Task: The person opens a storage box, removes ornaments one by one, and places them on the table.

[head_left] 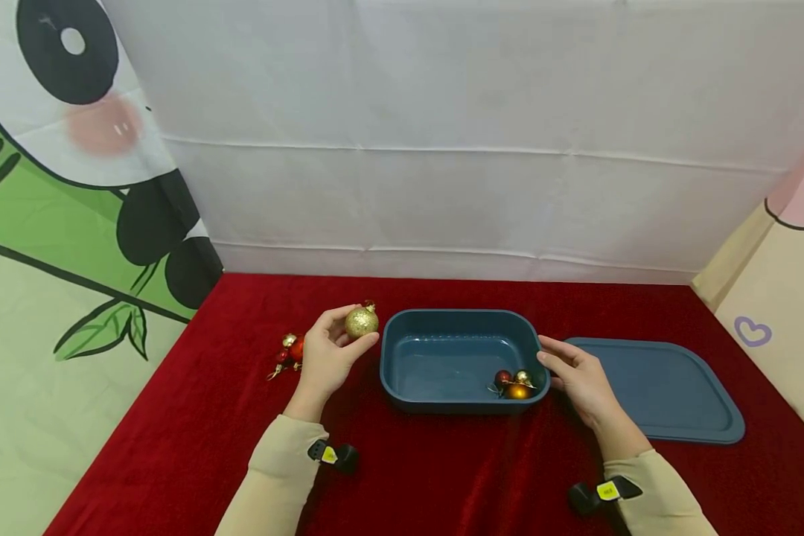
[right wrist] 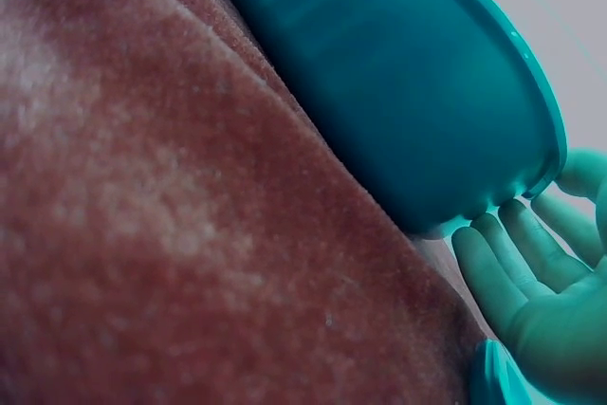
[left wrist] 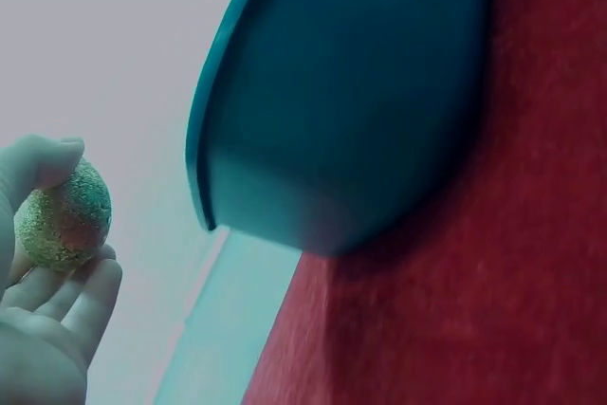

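Note:
My left hand (head_left: 328,353) pinches a gold glitter Christmas bauble (head_left: 361,322) between thumb and fingers, raised just left of a blue plastic box (head_left: 435,406). The same bauble (left wrist: 71,220) shows in the left wrist view, the thumb over its top and fingers beneath. At the box's right end, my right hand (head_left: 579,376) holds the rim, thumb at the edge and fingers against the outer wall, as the right wrist view shows of the box (right wrist: 417,92). Inside the box's front right corner lie several small baubles (head_left: 517,390), red, gold and orange.
On the red cloth (head_left: 194,439), left of the left hand, a cluster of red and gold baubles (head_left: 285,357) lies partly hidden behind that hand. A flat blue lid (head_left: 670,391) lies right of the box, partly under the right arm. A white curtain (head_left: 442,201) hangs behind.

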Demonstrator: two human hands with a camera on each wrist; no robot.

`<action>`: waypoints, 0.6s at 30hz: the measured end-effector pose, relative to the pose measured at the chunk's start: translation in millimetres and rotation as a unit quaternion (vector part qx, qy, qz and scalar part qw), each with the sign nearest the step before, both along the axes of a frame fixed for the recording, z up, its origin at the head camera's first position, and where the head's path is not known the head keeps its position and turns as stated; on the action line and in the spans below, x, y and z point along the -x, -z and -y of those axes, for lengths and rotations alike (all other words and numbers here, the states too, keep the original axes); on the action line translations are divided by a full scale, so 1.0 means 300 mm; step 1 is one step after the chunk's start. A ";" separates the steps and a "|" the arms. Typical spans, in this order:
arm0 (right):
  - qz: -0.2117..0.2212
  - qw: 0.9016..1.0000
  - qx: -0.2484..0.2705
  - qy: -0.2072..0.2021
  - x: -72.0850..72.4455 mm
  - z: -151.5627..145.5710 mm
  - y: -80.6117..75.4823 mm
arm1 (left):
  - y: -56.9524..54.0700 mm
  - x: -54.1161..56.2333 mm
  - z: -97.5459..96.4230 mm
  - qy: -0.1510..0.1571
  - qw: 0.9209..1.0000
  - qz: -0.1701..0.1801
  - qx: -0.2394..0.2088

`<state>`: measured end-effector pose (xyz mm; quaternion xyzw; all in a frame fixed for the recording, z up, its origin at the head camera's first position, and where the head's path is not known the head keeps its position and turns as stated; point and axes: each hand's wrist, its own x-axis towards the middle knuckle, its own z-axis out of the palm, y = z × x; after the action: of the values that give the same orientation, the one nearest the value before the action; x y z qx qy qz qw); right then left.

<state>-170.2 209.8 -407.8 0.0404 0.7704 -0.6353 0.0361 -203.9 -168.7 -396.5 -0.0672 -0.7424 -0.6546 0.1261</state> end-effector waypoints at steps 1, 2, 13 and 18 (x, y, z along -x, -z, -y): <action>0.001 1.000 0.000 0.000 -0.001 0.001 0.000 | -0.001 0.000 0.008 -0.011 1.000 0.004 -0.002; 0.002 1.000 0.001 0.000 -0.002 0.001 -0.001 | 0.001 0.001 0.017 -0.021 1.000 0.008 -0.006; 0.009 1.000 -0.004 0.002 -0.010 0.013 -0.014 | 0.026 0.008 0.093 -0.103 0.994 0.024 -0.013; 0.008 1.000 -0.003 -0.001 -0.010 0.019 -0.015 | 0.036 0.010 0.121 -0.129 0.991 0.001 -0.025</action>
<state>-167.1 204.0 -403.2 0.0444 0.7719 -0.6327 0.0427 -206.8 -205.0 -407.3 0.0327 -0.7280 -0.6516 0.2107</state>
